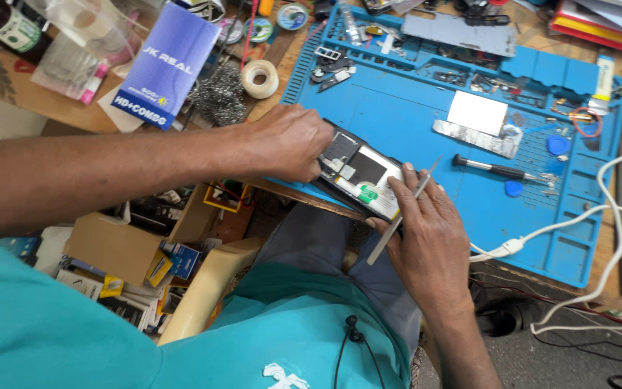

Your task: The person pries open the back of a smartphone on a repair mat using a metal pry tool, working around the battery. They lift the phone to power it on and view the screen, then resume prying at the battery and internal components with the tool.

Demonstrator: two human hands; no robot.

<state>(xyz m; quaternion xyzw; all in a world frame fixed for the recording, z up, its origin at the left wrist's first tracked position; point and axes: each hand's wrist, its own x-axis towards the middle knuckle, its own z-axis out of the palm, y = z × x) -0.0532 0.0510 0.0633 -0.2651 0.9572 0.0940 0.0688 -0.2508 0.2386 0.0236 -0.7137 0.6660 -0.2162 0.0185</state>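
Nearby, screwdriver (494, 170), tape roll (260, 78), blue mat (397, 108), opened phone (360, 175)

The person wears a teal short-sleeved shirt (52, 324), and its cloth fills the lower left part of the view. A small white printed mark (282, 374) shows on the shirt near the bottom edge. A thin black cable (350, 346) with a small dark clip hangs on the front of the shirt. The trousers (325, 245) are grey-blue and look smooth. Both forearms are bare from the sleeve down to the wrist. The left hand (289, 144) and the right hand (430, 238) have no gloves, no rings and no watch. The fingernails are short.
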